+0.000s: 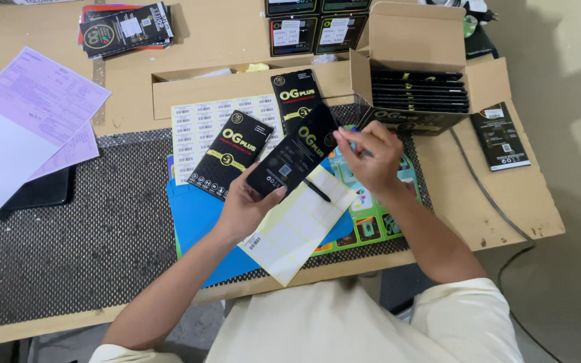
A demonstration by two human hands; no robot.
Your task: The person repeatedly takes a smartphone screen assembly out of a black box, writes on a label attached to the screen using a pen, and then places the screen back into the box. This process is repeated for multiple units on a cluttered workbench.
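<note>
Left hand point(247, 205) grips a flat black retail packet point(294, 158); right hand point(371, 158) pinches its top corner, just below an open brown cardboard box point(415, 50) of stacked black packets point(419, 91)

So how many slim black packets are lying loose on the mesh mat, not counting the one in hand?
2: one packet lies beside the left hand, the other packet leans near the open carton. More may be hidden.

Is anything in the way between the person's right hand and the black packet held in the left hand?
Nothing visible. The left hand holds the black packet above the table, and the right hand already has its fingertips at the packet's upper corner. The yellow label sheet lies underneath, not between them.
</note>
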